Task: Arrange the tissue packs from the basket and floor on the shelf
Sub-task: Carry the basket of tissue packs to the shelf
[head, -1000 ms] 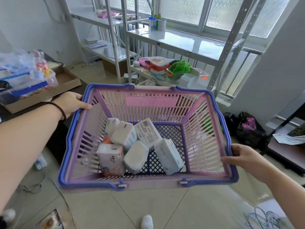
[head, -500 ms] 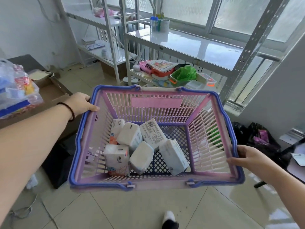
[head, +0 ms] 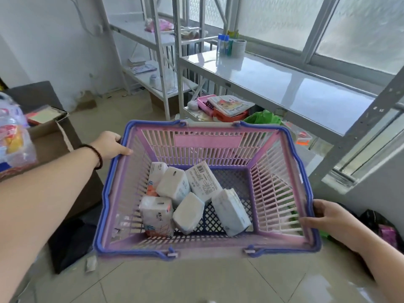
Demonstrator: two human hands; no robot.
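Observation:
I carry a pink basket with a blue rim (head: 105,206) in front of me, above the tiled floor. My left hand (head: 109,144) grips its left rim near the far corner. My right hand (head: 328,219) grips the right rim near the front corner. Several white tissue packs (head: 190,193) lie jumbled on the basket's bottom, mostly towards its left side. A white metal shelf (head: 284,84) with a bare glossy top stands just beyond the basket, under the window.
Bottles and a tape roll (head: 231,45) stand at the shelf's far end. Its lower level holds a pink box (head: 205,103) and a green bag (head: 262,118). A second rack (head: 153,40) stands behind. A cardboard box (head: 50,132) sits left, dark bags (head: 380,224) right.
The basket, held in both hands, has come closer to the white shelf and the view has swung right. The grips and the packs inside are unchanged.

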